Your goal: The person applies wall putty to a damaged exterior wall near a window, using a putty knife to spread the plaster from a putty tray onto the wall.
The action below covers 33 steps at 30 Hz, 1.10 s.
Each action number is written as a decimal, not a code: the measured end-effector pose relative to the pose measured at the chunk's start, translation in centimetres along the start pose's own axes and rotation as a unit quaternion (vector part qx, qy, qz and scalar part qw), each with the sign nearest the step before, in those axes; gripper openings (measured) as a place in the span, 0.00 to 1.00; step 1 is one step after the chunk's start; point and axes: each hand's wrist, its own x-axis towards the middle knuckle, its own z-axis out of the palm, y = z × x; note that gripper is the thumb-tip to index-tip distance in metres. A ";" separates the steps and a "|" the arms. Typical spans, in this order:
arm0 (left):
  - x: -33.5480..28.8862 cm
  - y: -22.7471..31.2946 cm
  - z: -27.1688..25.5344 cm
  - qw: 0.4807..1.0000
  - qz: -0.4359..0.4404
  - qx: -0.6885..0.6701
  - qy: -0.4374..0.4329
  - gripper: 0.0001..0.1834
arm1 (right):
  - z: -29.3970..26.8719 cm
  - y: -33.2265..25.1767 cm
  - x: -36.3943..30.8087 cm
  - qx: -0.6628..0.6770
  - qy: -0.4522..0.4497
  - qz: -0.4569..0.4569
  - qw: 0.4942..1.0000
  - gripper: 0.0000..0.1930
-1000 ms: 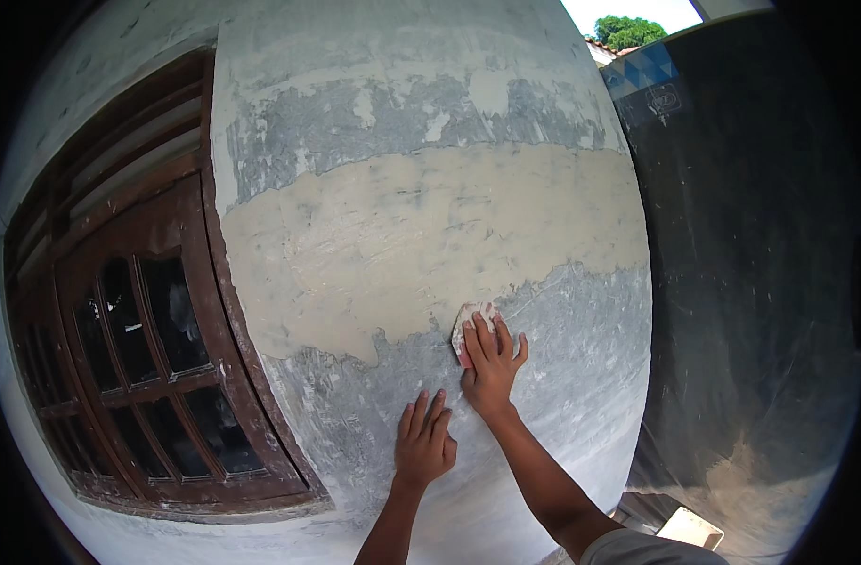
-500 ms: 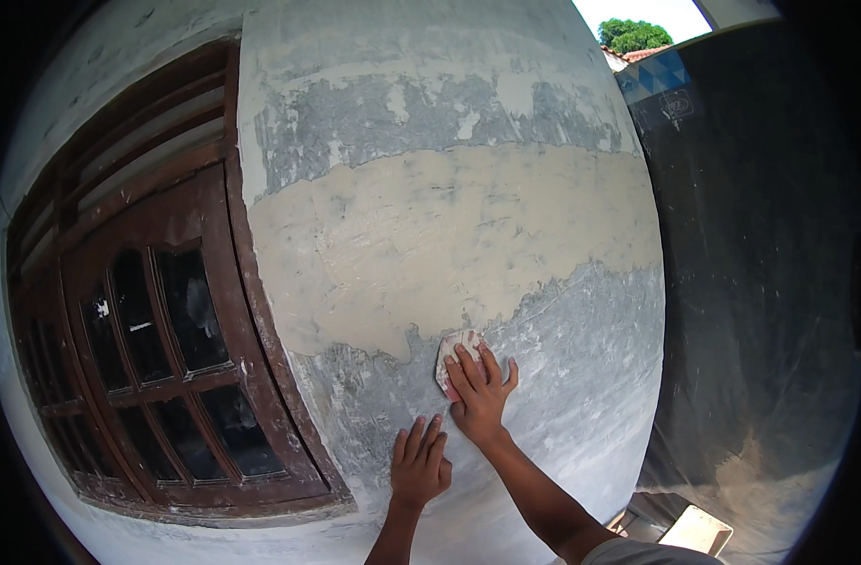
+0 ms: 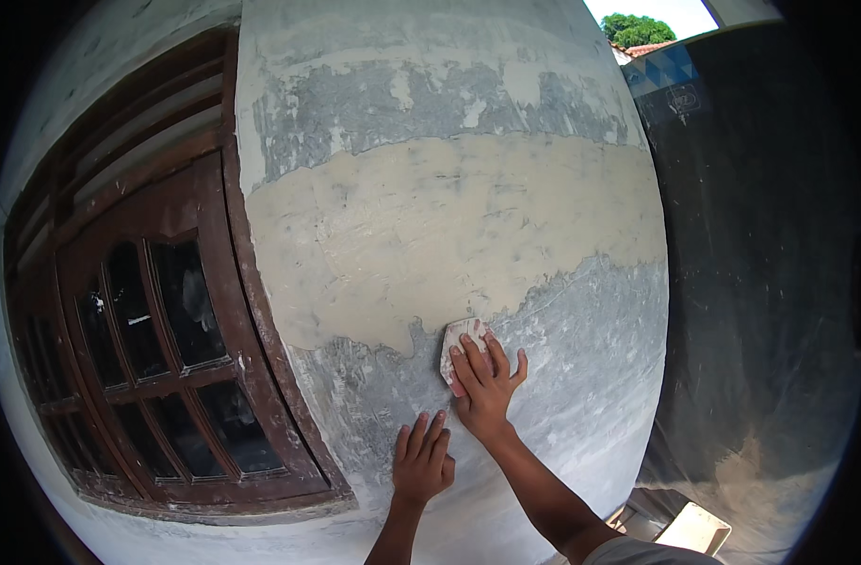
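My right hand (image 3: 487, 388) presses a flat, pink spreader (image 3: 455, 365) smeared with pale putty against the wall (image 3: 374, 386). The fingers lie over its face, with the thumb side hidden in part. The spreader's top edge is at the ragged lower border of a cream putty band (image 3: 430, 226); a dark shadow runs along its left edge. Lower and to the left, my left hand (image 3: 423, 463) has its fingers stretched upward and holds nothing. It is close to the grey wall, but whether it touches I cannot tell.
A brown wooden window (image 3: 157, 377) with glass panes is set in the wall at left. Beyond the wall's right edge hangs a dark sheet (image 3: 760, 264). A pale tray-like object (image 3: 694, 529) lies low at the right. A tree (image 3: 638, 30) shows at the top.
My right hand and the spreader have shifted slightly up and to the right, and the spreader's left edge now shows more shadow. My left hand has barely moved.
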 end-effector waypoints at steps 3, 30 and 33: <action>-0.2 0.2 0.1 1.000 -0.003 -0.003 -0.002 0.15 | -0.1 0.6 3.0 -0.048 -0.012 0.007 0.999 0.27; -7.0 37.1 14.0 0.821 -0.098 -0.419 -0.375 0.34 | -36.5 23.0 -29.6 -0.099 -0.266 0.467 0.837 0.18; -10.5 44.4 15.8 0.778 -0.060 -0.437 -0.447 0.36 | -44.1 24.7 -33.4 -0.148 -0.304 0.651 0.680 0.20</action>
